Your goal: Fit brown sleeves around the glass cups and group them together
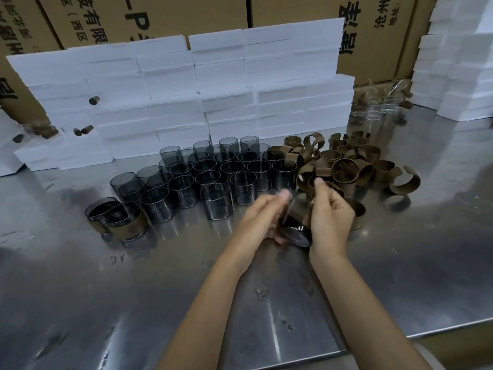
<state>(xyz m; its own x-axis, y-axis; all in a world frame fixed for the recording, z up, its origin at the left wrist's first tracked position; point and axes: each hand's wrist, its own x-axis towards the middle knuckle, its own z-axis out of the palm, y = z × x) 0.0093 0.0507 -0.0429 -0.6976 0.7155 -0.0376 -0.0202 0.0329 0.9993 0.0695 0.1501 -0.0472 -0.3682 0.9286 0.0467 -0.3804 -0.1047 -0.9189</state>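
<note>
Two hands meet mid-frame: my left hand (262,218) and right hand (329,217) both curl round one tilted cup (294,231), its sleeve (300,210) seemingly half on. If the glass slips, I judge it strikes the table (133,289) or topples the bare cups (213,177) just left.

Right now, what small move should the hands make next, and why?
Probably slide the brown paper sleeve fully down the tilted smoky glass cup held between left hand and right hand; only two sleeved glass cups stand grouped left.

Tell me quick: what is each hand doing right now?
Left hand: gripping the tilted glass cup.
Right hand: also on that cup, fingers curled round the brown sleeve on it.
</note>
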